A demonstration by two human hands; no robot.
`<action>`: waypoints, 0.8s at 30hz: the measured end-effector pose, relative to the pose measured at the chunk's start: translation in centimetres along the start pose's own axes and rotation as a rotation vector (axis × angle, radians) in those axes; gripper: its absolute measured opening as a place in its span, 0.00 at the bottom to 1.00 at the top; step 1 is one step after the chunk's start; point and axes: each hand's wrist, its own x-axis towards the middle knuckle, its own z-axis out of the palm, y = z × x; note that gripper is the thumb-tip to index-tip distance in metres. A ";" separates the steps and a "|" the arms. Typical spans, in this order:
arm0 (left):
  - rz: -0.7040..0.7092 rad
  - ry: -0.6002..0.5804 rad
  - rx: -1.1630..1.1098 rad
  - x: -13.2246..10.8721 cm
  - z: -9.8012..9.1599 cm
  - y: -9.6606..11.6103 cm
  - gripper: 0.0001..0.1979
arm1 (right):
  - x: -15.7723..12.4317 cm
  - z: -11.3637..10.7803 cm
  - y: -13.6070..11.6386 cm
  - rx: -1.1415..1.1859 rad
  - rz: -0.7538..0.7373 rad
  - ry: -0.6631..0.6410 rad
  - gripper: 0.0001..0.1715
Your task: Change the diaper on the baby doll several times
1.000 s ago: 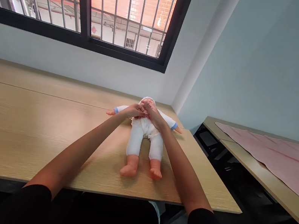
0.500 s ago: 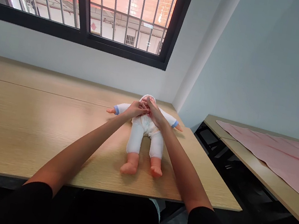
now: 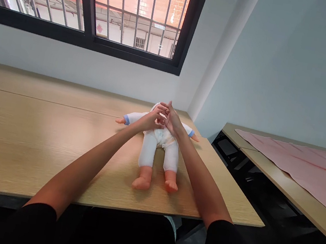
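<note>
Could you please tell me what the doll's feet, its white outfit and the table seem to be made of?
The doll's feet look like moulded vinyl or soft plastic, smooth with a slight sheen. The white outfit looks like soft matt cloth, judging by its folds. The table looks like wood-grain laminate with a low sheen, though veneer is possible.

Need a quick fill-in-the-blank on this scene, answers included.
The doll lies on its ____ on the table.
The doll's cuffs are ____.
The cloth on the table to the right is ____.
The left hand and right hand are over the doll, the forearms bare up to ____ sleeves.

Missing words: back; blue; pink; black.
</note>
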 end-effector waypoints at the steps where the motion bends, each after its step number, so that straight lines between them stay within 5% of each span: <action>1: -0.004 -0.012 0.028 0.1 0.0 -0.1 0.04 | 0.1 -0.2 -0.4 0.041 -0.007 0.021 0.42; 10: -0.017 0.013 0.155 0.9 -0.1 -1.0 0.10 | -0.8 -2.1 -6.3 -0.054 -0.197 0.054 0.31; 17: -0.064 0.173 0.127 0.1 -1.0 -1.8 0.09 | -0.7 -4.6 -5.3 -0.313 -0.184 0.146 0.23; 24: -0.123 0.047 0.081 -0.4 -0.6 -1.2 0.12 | -1.0 -5.0 -3.2 -0.656 0.041 -0.273 0.15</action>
